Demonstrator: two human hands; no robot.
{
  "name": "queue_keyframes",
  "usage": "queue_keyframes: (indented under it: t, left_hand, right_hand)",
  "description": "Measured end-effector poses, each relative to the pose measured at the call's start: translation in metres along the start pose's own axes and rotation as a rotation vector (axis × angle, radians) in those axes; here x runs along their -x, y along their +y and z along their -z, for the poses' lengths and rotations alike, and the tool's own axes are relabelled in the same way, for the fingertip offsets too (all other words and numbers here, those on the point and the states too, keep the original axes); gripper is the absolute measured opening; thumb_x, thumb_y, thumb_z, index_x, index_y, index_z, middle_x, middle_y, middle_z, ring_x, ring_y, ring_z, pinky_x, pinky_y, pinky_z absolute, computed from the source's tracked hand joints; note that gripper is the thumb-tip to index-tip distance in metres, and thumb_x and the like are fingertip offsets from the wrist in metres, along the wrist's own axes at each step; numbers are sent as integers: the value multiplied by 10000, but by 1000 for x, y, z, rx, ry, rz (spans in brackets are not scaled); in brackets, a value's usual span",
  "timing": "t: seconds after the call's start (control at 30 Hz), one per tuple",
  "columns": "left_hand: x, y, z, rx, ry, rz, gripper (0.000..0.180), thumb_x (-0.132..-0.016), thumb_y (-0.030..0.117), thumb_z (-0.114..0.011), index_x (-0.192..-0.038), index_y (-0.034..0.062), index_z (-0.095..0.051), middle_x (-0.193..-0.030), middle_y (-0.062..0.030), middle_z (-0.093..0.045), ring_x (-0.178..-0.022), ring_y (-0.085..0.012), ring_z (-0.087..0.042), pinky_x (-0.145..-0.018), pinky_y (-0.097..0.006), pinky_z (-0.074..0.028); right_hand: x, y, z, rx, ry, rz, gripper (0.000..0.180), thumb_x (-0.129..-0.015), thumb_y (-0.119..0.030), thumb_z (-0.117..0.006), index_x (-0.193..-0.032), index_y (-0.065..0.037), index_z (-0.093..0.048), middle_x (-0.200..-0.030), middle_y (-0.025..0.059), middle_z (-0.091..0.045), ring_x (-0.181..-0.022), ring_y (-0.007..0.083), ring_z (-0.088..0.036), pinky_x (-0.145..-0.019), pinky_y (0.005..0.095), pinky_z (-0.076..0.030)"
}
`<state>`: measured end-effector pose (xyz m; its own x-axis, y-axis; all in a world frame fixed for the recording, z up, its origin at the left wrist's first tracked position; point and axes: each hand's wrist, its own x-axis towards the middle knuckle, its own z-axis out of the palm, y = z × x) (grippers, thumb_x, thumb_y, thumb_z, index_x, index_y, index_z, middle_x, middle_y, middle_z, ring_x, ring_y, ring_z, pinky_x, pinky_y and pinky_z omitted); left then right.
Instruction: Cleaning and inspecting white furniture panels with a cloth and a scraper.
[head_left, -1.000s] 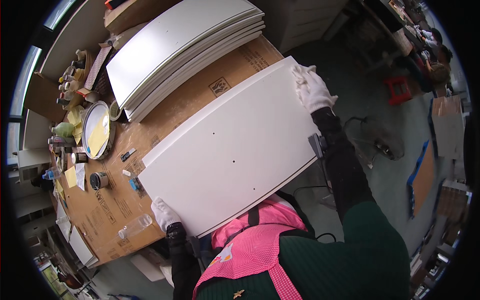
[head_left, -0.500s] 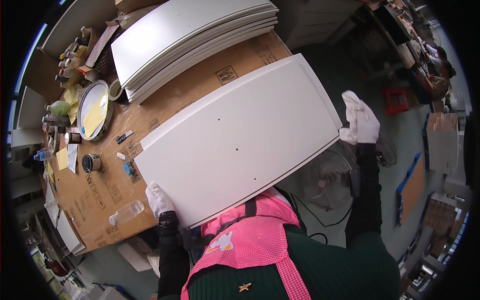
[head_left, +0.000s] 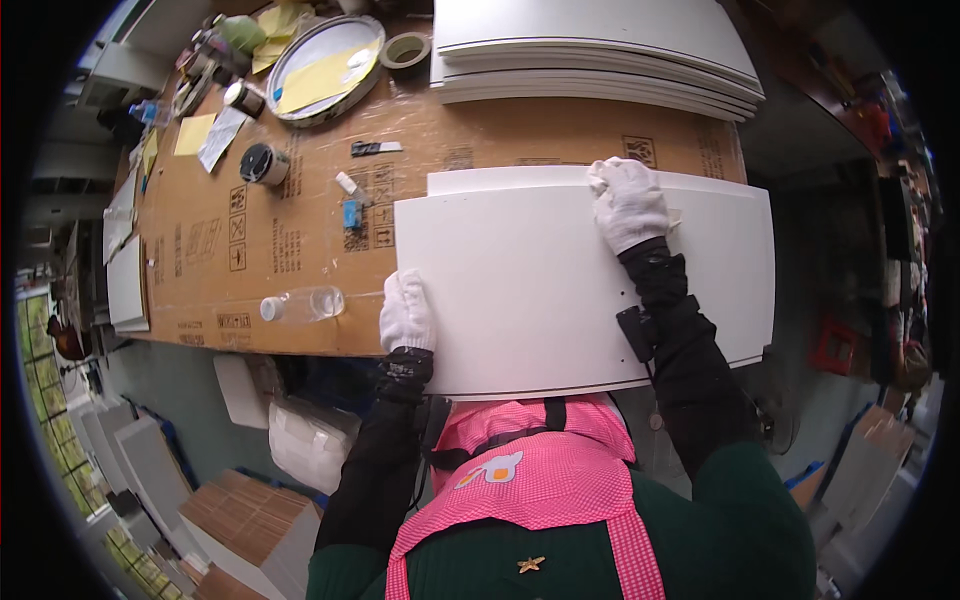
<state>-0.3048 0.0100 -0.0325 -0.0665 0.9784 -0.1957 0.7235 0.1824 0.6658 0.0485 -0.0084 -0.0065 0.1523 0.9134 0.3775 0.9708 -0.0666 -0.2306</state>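
Fingers [head_left: 398, 300] of the gloved left hand [head_left: 407, 312] curl over the white panel's [head_left: 530, 290] left edge, mid-frame — gripping it. Right hand [head_left: 628, 203] lies flat on the panel's top edge, fingers spread, not clenched. Panel lies on the cardboard-covered table [head_left: 250, 240], stack of white panels [head_left: 600, 50] above it.

Your big table [head_left: 300, 250] has brown cardboard on top. A white panel [head_left: 540, 290] lies on it, right in front of you. Behind the panel sits a stack of white panels [head_left: 600, 50]. Left of the panel lies a clear plastic bottle [head_left: 302, 304] on its side. Farther back and left of the panel you see a small blue thing [head_left: 351, 213], a round black tin [head_left: 263, 163], a tape roll [head_left: 406, 50] and a round tray [head_left: 325, 70] with yellow paper.
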Motion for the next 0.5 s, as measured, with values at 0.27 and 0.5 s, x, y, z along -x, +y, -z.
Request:
queue_keyframes:
  t: [0.27,0.5]
  left_hand:
    - [0,25,-5,179,-91,126,526,-1058,478,-307,-1306,81,-548,-1143,-182,-673,-1069,-331,-639,-941,-415,-478]
    - [2,-1,-1,492,190,80,517,-1077,417,-286,-1415,63,-450,-1311,-141,-581,-1192,-245,-547,-1051,-358,-409]
  right_hand:
    - [-59,-202,-101,-214,-113,35,151,-811,-145,-610,-954,-106,-638,-1013,88,-634,-985,296,-600,-822,413,-499]
    - [0,-231,-66,-475,-36,399,278,-810,-150,-628,-1075,-94,-690,-931,40,-622,-911,251,-606,-766,356,-512]
